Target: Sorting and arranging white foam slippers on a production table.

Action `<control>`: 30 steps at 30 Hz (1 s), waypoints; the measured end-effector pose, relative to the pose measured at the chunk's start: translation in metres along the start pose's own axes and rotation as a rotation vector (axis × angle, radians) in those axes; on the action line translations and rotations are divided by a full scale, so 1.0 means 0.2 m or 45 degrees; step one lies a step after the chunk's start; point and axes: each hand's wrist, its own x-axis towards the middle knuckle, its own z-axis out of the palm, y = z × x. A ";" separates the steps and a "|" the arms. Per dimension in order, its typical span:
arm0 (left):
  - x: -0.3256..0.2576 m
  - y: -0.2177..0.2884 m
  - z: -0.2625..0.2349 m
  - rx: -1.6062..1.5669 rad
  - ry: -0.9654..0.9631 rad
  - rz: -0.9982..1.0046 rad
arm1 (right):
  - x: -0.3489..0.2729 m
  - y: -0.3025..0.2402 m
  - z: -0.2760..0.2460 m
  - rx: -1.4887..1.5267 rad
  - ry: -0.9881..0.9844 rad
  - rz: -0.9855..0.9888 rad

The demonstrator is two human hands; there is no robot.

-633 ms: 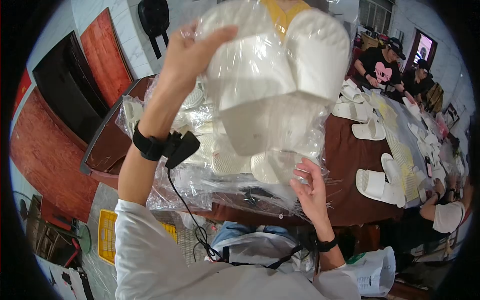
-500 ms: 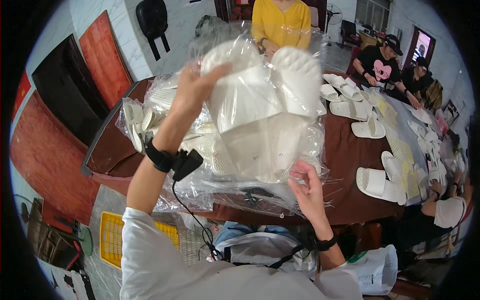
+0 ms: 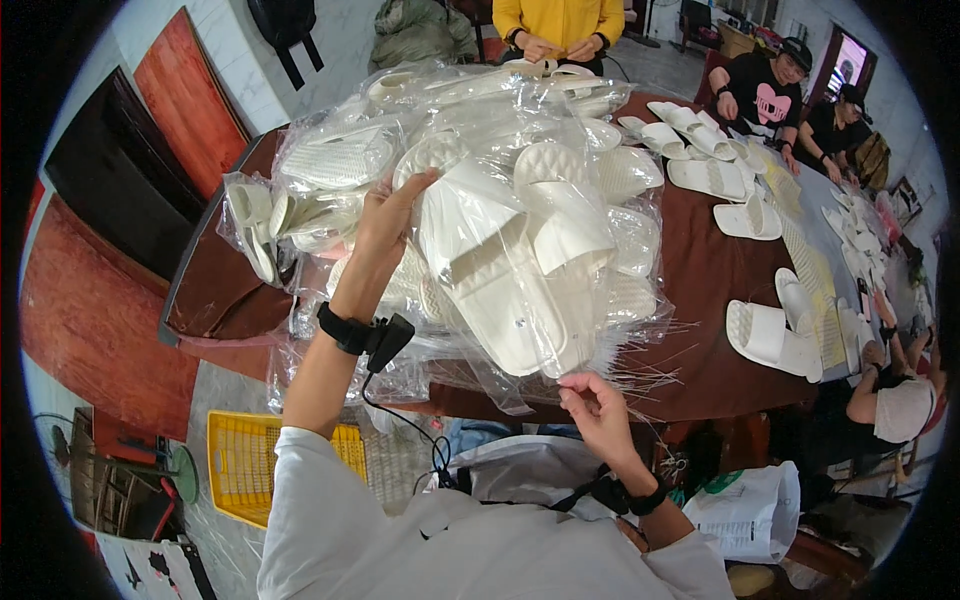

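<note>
A pair of white slippers [image 3: 505, 310] lies inside a clear plastic bag [image 3: 505, 385], tilted over the pile on the table. My left hand [image 3: 385, 222] is closed on the bag's left side, thumb stretched across the plastic beside one slipper's strap. At the bag's lower end, below the slippers' soles, my right hand [image 3: 600, 412] pinches the plastic between thumb and fingertips. Beneath and behind this pair, several more bagged white slippers [image 3: 335, 160] are heaped up.
On the right of the brown-covered table [image 3: 690, 360], loose white slippers [image 3: 765, 335] lie in a row. Thin white ties [image 3: 640, 370] fan out near the front edge. A yellow crate [image 3: 240, 470] stands on the floor at left. Across the table is a person in yellow [image 3: 560, 25]; others work at right.
The bagged slippers have come down from a raised position onto the pile. My left hand has lowered with them, and my right fingers have closed on the bag's lower end.
</note>
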 end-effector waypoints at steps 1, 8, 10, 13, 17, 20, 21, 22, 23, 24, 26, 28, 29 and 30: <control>-0.01 -0.01 0.01 -0.002 -0.002 -0.007 | 0.00 -0.01 0.02 0.048 0.085 -0.038; -0.18 -0.07 0.01 0.149 -0.003 0.108 | 0.23 -0.18 0.10 -0.086 0.402 -0.460; -0.23 -0.10 0.04 0.211 0.001 0.125 | 0.27 -0.17 0.11 -0.185 0.476 -0.581; -0.28 -0.16 0.06 0.198 0.039 0.183 | 0.30 -0.19 0.14 -0.163 0.379 -0.529; -0.31 -0.20 0.09 0.135 -0.034 0.255 | 0.34 -0.22 0.17 -0.101 0.480 -0.458; -0.29 -0.16 0.09 0.247 -0.099 0.273 | 0.35 -0.25 0.15 -0.054 0.506 -0.352; -0.28 -0.14 0.10 0.243 -0.103 0.270 | 0.35 -0.26 0.14 -0.044 0.494 -0.233; -0.29 -0.13 0.11 0.302 -0.139 0.317 | 0.36 -0.28 0.13 -0.048 0.499 -0.230; -0.29 -0.12 0.12 0.361 -0.176 0.364 | 0.37 -0.29 0.14 -0.019 0.553 -0.240; -0.28 -0.11 0.13 0.358 -0.181 0.362 | 0.36 -0.29 0.14 0.010 0.607 -0.251; -0.26 -0.08 0.13 0.288 -0.169 0.367 | 0.35 -0.24 0.10 -0.126 0.612 -0.288; -0.26 -0.01 0.11 0.335 -0.094 0.203 | 0.31 -0.21 0.06 -0.261 0.619 -0.324; -0.26 0.01 0.11 0.317 -0.082 0.255 | 0.29 -0.24 0.05 -0.342 0.593 -0.398; -0.27 0.02 0.10 0.299 -0.072 0.306 | 0.27 -0.25 0.04 -0.423 0.567 -0.471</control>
